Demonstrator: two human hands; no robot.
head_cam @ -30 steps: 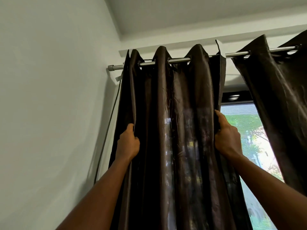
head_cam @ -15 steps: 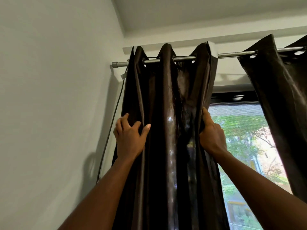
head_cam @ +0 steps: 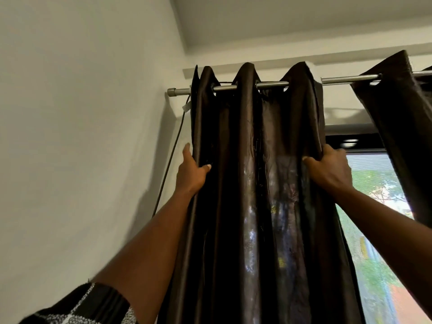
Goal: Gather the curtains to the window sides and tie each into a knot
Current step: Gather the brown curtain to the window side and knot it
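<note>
While the left hand (head_cam: 191, 170) and right hand (head_cam: 329, 169), well apart, each clench an outer fold of the curtain (head_cam: 252, 206) bunched on the rod (head_cam: 346, 79) at the left side of the window (head_cam: 378, 178), a downward tug could snag its eyelets or loosen the rod.

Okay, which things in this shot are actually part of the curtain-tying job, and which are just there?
Part of the job:
- left curtain, gripped at its edges by the left hand and right hand
- right curtain, untouched
- rod carrying both

Just there:
- dark cord down the wall
- white tag
- window
</note>
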